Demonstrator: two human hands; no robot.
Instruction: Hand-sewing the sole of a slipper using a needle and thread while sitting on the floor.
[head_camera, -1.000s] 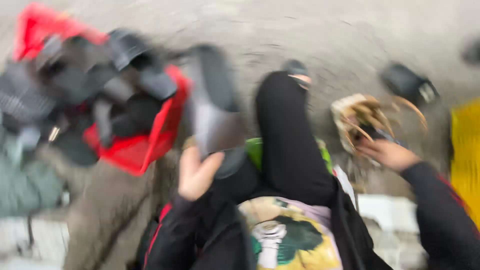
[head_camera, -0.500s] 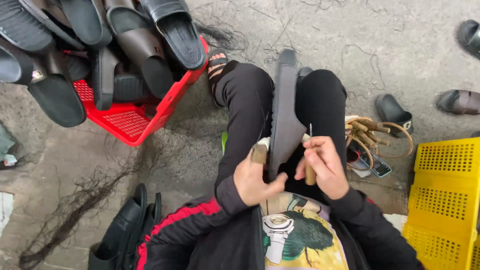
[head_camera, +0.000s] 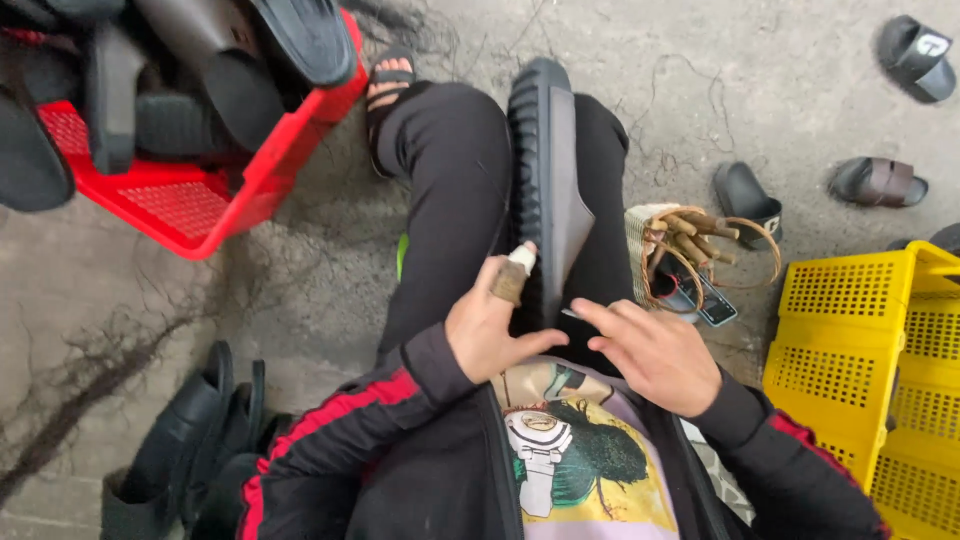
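At far left, on the concrete floor (head_camera: 200, 300), I see a red crate (head_camera: 215, 205) heaped with black slides (head_camera: 240, 70), one of them hanging over its rim. Below it, near my left elbow, a small pile of black sandals (head_camera: 175, 450) lies on the ground. A foot in a strapped sandal (head_camera: 388, 85) shows just beside the crate's right corner.

Moving inward, my left hand (head_camera: 490, 325) sits over my left thigh, fingers loosely spread, with tape wrapped around two fingertips (head_camera: 512, 275). Those taped tips touch the left edge of the black sole (head_camera: 545, 190), which stands on edge between my knees, its ribbed side facing up and its far end pointing away from me. The hand steadies it rather than clamps it; the grip is loose and the fingers are apart.

My right hand (head_camera: 650, 350) hovers just right of the sole's near end, palm down, fingers spread and holding nothing I can make out.

Beside my right leg lies a small woven basket (head_camera: 660, 240) with wooden-handled tools (head_camera: 700, 225) sticking out. Further right, three loose slides (head_camera: 750, 200) lie scattered on the floor, and a yellow perforated crate (head_camera: 860, 350) fills the lower right corner.
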